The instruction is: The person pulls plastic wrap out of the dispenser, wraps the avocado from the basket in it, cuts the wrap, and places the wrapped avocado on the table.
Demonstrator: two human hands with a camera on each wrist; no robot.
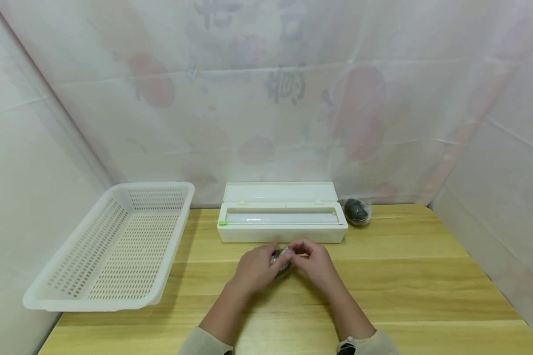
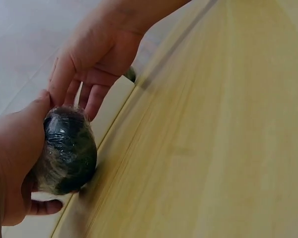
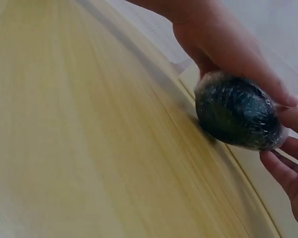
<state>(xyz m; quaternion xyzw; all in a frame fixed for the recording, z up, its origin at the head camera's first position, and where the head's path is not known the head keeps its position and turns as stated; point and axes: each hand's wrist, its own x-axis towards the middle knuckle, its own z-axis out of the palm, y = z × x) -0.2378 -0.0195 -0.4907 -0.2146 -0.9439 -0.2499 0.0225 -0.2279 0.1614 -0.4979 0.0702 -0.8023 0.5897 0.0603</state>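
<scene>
Between both hands is a dark green, egg-shaped avocado [image 1: 284,268] wrapped in clear cling film, held low over the table in front of the white box. My left hand [image 1: 255,266] grips it from the left, its thumb along the near side and its fingers round the far side. My right hand [image 1: 315,265] pinches the film-covered right end with thumb and forefinger. Crinkled, shiny film covers the avocado [image 2: 69,148] in the left wrist view. In the right wrist view the left palm hides one end of the avocado [image 3: 238,111].
Just beyond the hands stands a white cling film box [image 1: 284,235], lid raised, with a film roll [image 1: 288,218] inside and a green slide cutter [image 1: 222,223] at its left. Another wrapped avocado [image 1: 357,211] lies right of it. A white plastic basket [image 1: 177,241] occupies the table's left side.
</scene>
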